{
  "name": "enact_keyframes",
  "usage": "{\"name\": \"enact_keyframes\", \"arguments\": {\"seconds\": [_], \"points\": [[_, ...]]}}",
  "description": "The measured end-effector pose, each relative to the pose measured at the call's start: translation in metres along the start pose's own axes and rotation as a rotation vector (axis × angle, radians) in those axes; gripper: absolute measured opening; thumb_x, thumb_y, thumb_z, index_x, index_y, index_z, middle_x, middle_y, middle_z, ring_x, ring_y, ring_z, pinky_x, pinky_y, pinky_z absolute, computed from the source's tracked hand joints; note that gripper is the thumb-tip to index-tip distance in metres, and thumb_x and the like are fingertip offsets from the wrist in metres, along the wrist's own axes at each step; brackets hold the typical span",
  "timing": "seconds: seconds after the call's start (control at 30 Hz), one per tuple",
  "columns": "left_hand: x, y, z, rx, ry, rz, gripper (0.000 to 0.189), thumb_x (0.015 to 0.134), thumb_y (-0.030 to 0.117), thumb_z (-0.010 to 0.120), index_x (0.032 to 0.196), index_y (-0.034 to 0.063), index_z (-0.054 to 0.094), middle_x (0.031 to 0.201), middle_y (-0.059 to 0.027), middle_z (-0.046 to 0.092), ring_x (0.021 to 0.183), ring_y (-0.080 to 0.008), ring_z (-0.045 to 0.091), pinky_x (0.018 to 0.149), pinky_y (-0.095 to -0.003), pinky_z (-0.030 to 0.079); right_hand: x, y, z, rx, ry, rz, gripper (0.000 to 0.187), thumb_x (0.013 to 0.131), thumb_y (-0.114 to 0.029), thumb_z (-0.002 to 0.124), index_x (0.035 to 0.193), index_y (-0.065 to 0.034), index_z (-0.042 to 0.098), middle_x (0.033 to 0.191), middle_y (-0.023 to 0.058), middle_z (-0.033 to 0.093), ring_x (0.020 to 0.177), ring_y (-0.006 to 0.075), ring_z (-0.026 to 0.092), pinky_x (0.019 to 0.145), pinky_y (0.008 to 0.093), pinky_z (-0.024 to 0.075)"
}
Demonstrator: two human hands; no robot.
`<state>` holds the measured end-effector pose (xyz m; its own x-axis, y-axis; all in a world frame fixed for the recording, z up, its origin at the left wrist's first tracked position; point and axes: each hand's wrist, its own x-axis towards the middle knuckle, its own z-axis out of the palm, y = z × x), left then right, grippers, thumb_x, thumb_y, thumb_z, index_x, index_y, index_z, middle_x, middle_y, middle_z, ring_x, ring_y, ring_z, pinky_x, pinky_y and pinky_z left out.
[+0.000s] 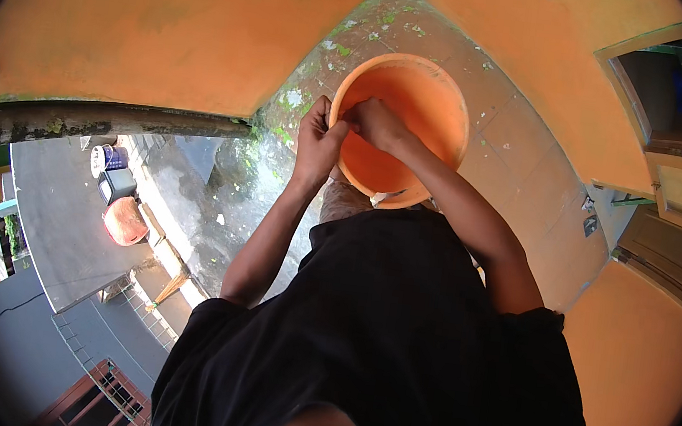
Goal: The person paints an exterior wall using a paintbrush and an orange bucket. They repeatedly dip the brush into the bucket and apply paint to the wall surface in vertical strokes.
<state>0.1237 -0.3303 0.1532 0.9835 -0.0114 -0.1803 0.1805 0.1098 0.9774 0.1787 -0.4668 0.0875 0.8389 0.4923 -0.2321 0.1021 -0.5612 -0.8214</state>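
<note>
In front of my torso is an orange plastic bucket (431,113), its open mouth facing up at me. My left hand (319,141) pinches its rim on the left side, thumb over the edge and fingers on the outer wall. My right hand (376,123) reaches inside, fingers curled close to the inner wall beside my left thumb. Whether those right fingertips hold anything is hidden by the hand itself. A small whitish patch (378,200) shows at the rim nearest my body.
Orange walls (167,23) meet in a corner beyond the tiled floor (529,165), which has peeled, mossy patches. A wooden window frame (628,100) is at right. Down to the left are a white-and-blue pail (108,160), a red basket (125,221) and a broom (169,291).
</note>
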Motion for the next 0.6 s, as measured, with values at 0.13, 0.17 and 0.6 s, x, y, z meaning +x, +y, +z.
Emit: {"name": "enact_keyframes", "arguments": {"seconds": [0.13,0.17,0.6], "points": [[-0.007,-0.001,0.009,-0.040,-0.024,0.007,0.009,0.084,-0.004,0.046,0.086,0.0035,0.050,0.081,-0.0013,0.057,0.072,-0.0069,0.052,0.068,-0.0225,0.044,-0.021,-0.003,-0.013,0.091,-0.176,0.045,0.009,0.078,-0.008,0.057,0.073,-0.0012,0.060,0.071,0.0092,0.062,0.067,0.0207,0.059,0.061,0.0360,0.0452],[-0.008,-0.003,0.011,-0.038,-0.006,-0.012,0.009,0.084,-0.004,0.045,0.086,0.0037,0.050,0.081,-0.0013,0.057,0.071,-0.0069,0.052,0.067,-0.0226,0.044,-0.025,-0.001,-0.017,0.084,-0.236,0.071,0.008,0.077,-0.007,0.058,0.074,-0.0010,0.061,0.073,0.0097,0.063,0.069,0.0208,0.060,0.062,0.0357,0.0460],[0.000,-0.005,0.032,-0.098,0.094,0.125,0.009,0.084,-0.003,0.052,0.082,0.0055,0.049,0.072,0.0020,0.052,0.061,-0.0048,0.047,0.052,-0.0221,0.040,-0.040,-0.002,-0.070,-0.238,-0.071,-0.149,0.018,0.075,-0.012,0.071,0.091,-0.0047,0.072,0.086,0.0147,0.070,0.078,0.0269,0.069,0.074,0.0375,0.0531]]}}
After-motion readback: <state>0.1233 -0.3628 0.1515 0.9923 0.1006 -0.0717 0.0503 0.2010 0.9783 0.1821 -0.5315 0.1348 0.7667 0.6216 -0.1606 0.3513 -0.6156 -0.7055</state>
